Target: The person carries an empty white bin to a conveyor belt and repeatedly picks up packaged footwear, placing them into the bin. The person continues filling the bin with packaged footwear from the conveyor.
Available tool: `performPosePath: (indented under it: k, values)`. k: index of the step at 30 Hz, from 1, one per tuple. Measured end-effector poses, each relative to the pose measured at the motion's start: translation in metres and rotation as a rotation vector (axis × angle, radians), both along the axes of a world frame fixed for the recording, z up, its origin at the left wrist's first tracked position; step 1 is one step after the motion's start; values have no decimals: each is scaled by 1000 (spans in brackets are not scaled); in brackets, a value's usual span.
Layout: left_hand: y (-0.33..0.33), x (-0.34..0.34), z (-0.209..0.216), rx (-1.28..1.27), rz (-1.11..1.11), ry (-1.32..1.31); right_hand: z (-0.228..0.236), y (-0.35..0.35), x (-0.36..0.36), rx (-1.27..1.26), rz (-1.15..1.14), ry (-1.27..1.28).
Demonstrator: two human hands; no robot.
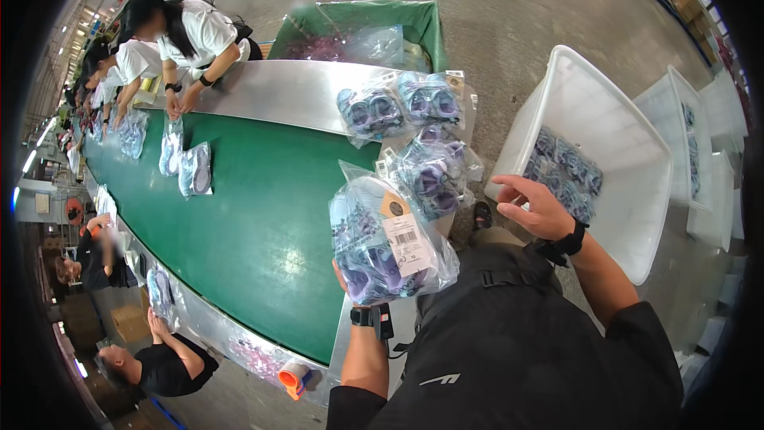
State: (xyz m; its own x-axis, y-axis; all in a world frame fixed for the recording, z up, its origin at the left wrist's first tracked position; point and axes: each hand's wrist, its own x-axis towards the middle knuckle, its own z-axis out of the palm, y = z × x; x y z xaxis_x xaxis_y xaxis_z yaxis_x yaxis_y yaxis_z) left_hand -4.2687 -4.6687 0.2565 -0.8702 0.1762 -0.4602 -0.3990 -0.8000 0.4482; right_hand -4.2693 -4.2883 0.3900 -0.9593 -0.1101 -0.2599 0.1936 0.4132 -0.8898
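My left hand [341, 277] holds up a clear plastic bag of blue and purple shoes [362, 259] at the near end of the conveyor belt. A white barcode tag [408, 244] and a brown label show through the front of this bag, which hides most of the hand. To its right, my right hand [537, 205] is raised and holds nothing, its fingers apart. It hovers beside the near rim of a white bin [613, 215]. Just beyond the held bag, more bagged shoes [430, 169] rest at the belt's end, their soles and straps partly blurred by plastic.
A green conveyor belt [255, 223] with metal edges runs off to the left. Bagged shoes [195, 169] lie on it near a person in a white shirt [203, 28]. The white bin contains several bagged shoes. A green-lined container [434, 32] stands beyond; an orange tape dispenser [293, 378] sits lower left.
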Motion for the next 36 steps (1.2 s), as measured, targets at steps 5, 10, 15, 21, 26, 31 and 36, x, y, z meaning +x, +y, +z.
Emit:
performPosePath:
  k: [5, 10, 15, 21, 26, 31, 36]
  values:
    - [2, 13, 11, 58, -141, 60, -2, -7, 6, -83, -18, -10]
    - [18, 15, 26, 16, -297, 114, 0, -7, 13, -167, -9, -60]
    - [34, 11, 38, -58, -378, 120, 11, -2, 19, -96, -7, -7]
    - [72, -3, 54, -56, -488, 15, 17, 6, 33, -52, -91, 192]
    - [118, -9, 88, 118, -621, -67, 27, 15, 43, -5, -133, 318]
    - [163, -10, 98, 32, -714, -111, 33, 29, 55, 129, -37, 516]
    - [209, 3, 99, -50, -750, -147, 24, 47, 75, 98, 94, 514]
